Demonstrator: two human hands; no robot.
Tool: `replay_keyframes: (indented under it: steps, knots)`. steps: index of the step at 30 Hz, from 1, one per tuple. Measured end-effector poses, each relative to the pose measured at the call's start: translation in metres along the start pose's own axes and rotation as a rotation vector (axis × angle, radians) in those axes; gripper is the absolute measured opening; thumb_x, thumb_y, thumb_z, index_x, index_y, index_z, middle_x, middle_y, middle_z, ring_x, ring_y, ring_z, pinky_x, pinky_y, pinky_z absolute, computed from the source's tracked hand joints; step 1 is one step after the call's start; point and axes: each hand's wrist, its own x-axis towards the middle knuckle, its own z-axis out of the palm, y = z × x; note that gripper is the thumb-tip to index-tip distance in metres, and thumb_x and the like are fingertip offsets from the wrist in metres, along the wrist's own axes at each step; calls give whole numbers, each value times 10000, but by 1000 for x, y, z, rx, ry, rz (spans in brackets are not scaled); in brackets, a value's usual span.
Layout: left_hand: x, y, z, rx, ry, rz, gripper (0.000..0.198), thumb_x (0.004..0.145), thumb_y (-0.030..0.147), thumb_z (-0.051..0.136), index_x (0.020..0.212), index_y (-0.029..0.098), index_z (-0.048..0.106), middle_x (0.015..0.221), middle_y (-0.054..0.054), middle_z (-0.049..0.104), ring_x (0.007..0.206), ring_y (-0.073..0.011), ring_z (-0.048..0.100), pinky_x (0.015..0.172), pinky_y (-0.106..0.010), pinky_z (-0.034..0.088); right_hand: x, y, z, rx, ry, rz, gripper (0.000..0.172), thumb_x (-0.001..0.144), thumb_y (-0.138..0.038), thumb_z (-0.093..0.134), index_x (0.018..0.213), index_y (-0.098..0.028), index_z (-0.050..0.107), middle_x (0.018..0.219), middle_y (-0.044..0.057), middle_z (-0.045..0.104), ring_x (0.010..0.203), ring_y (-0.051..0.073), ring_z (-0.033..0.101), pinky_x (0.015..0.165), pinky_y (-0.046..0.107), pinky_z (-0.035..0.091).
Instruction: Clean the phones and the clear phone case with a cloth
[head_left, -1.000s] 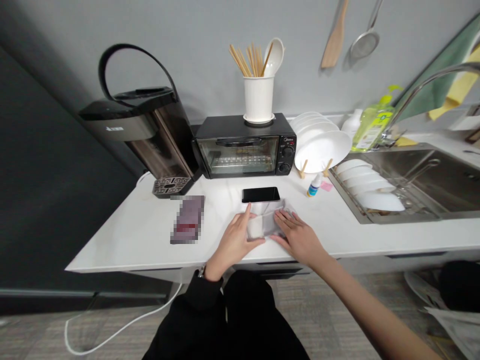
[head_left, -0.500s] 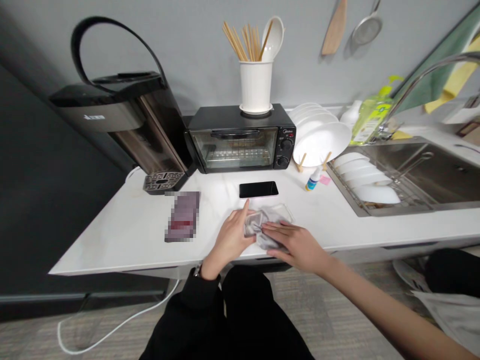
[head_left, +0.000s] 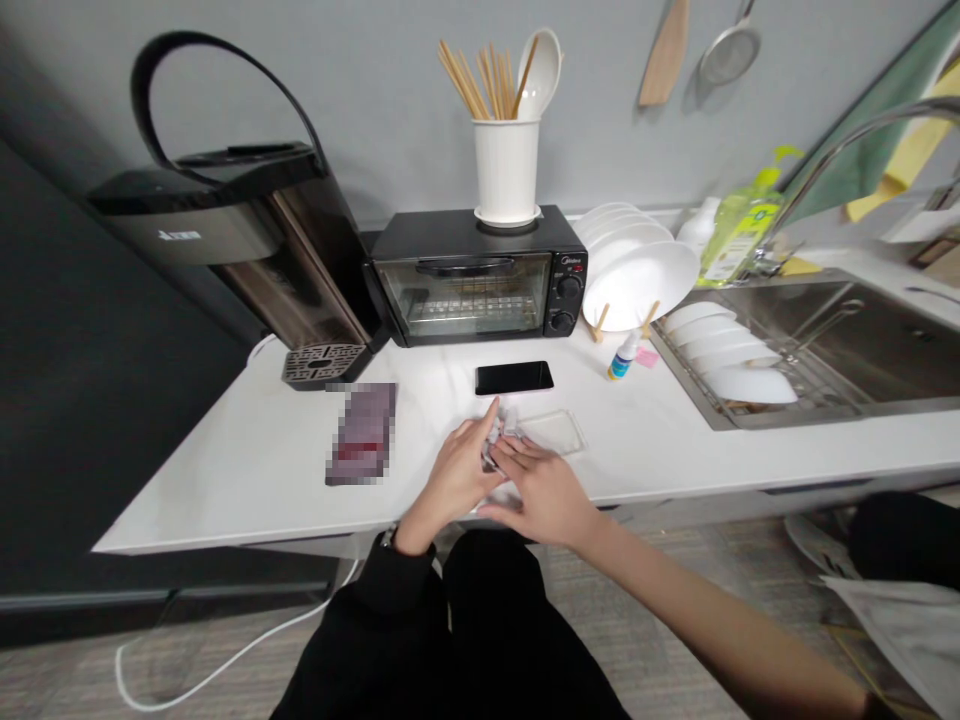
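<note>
My left hand (head_left: pixel 459 476) and my right hand (head_left: pixel 538 492) meet at the front edge of the white counter (head_left: pixel 247 470). Both are closed on a small crumpled clear wrapper (head_left: pixel 498 440) pinched between their fingers. Just right of the fingers a clear phone case (head_left: pixel 556 432) lies flat on the counter. A black phone (head_left: pixel 514 377) lies face up behind it. A dark flat box (head_left: pixel 360 433) lies to the left of my left hand.
A black toaster oven (head_left: pixel 474 275) stands at the back with a white utensil holder (head_left: pixel 506 170) on top. A black water dispenser (head_left: pixel 247 235) is at the left. White plates (head_left: pixel 637 275), a small dropper bottle (head_left: pixel 621 357) and a steel sink (head_left: pixel 840 340) fill the right.
The wrapper that lay spread over the clear case has been gathered up and crumpled. Both hands drew leftward and nearer to me with it, uncovering the case.
</note>
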Motion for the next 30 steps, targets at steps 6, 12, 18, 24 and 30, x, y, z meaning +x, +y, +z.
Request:
replay_keyframes:
  steps: [6, 12, 18, 24, 30]
  knots:
    - [-2, 0, -1, -20, -9, 50, 1079, 820, 191, 755, 1680, 297, 114, 1423, -80, 625, 1263, -309, 540, 1088, -478, 446, -32, 27, -35, 49, -97, -23, 513, 1015, -548, 565, 1409, -226, 633, 1398, 115, 685, 1318, 267, 646, 1170, 466, 470]
    - [-1, 3, -1, -56, -9, 34, 1119, 807, 300, 847, 1670, 335, 137, 1431, -70, 645, 1283, -316, 554, 1108, -505, 414, -65, 68, -61, -204, -39, 7, 481, 1048, -473, 532, 1452, -217, 589, 1413, 115, 674, 1345, 319, 617, 1271, 620, 248]
    - [1, 1, -2, -60, -4, 57, 1125, 804, 316, 854, 1672, 333, 138, 1417, -79, 654, 1294, -307, 555, 1123, -499, 408, -27, 33, -17, -268, 97, 135, 795, 953, -665, 579, 1410, -13, 590, 1416, 277, 626, 1451, 452, 467, 1258, 684, 204]
    - [-1, 1, -5, -5, -27, 3, 1082, 770, 138, 743, 1676, 267, 165, 1349, -94, 647, 1205, -303, 586, 1040, -453, 483, -5, -7, 5, 45, 3, 10, 732, 941, -709, 571, 1386, -130, 620, 1418, 187, 657, 1465, 323, 494, 1247, 541, 335]
    - [-3, 2, -5, -61, -35, 34, 1115, 799, 133, 757, 1676, 321, 95, 1443, -46, 626, 1295, -285, 529, 1121, -453, 415, -44, 26, -38, -16, -90, -23, 571, 1027, -579, 532, 1455, -203, 575, 1439, 109, 658, 1388, 254, 585, 1262, 504, 316]
